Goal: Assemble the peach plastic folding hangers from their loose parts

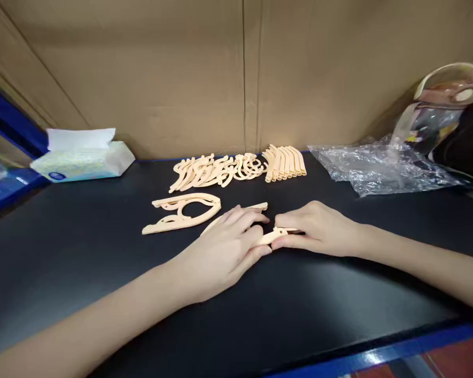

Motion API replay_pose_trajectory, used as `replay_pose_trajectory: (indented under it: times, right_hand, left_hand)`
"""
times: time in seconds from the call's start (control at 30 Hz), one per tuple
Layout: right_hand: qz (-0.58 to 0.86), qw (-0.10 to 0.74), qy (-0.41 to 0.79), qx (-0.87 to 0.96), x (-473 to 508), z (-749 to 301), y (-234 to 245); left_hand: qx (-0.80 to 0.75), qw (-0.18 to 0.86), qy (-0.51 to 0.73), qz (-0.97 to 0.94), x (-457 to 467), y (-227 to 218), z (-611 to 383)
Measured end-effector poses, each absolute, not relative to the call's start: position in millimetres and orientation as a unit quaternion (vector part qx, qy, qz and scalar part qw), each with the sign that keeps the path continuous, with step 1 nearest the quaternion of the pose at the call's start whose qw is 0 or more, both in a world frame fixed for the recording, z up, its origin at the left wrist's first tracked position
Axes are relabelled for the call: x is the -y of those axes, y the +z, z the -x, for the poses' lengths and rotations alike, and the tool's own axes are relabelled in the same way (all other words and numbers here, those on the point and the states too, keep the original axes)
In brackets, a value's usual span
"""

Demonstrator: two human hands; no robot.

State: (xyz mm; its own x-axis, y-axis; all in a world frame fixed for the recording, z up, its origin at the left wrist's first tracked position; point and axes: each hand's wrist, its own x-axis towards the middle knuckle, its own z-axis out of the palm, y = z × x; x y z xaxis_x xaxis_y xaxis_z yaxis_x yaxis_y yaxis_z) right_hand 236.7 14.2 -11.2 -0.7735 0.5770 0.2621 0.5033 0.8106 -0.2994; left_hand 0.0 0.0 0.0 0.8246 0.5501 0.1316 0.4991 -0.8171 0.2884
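The person's left hand (pixel 236 241) is curling palm-down over a cream plastic part (pixel 267 239), its thumb and bent fingers closing on the near portion, while the right hand (pixel 319 228) is pinching the other end between thumb and folded fingers, leaving hardly any gap. The part is sitting low over the black tabletop (pixel 299 304), between the two hands, which are nearly meeting. A second cream bar (pixel 260 206) is showing beyond the left fingers; whether it is joining the held part cannot be told. To the left, a V-shaped cream frame (pixel 181 222) is lying flat, just beside that hand. Farther back, curved cream arms (pixel 197 172), a cluster of hooks (pixel 249 167) and a neat row of tubes (pixel 286 163) are resting side by side. A tissue pack (pixel 81 163) is standing at the far left; a crumpled clear bag (pixel 382 168) is spreading at the right, near a drinking bottle (pixel 437 123).
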Motion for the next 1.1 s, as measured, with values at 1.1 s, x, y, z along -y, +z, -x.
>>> replay_pose_trajectory:
  times: [1.1]
  right_hand:
    - [0.288,0.175,-0.023,0.941,-12.5,-232.5,-11.1]
  left_hand:
    - [-0.275,0.11,0.111,-0.949,-2.8,-0.5,0.8]
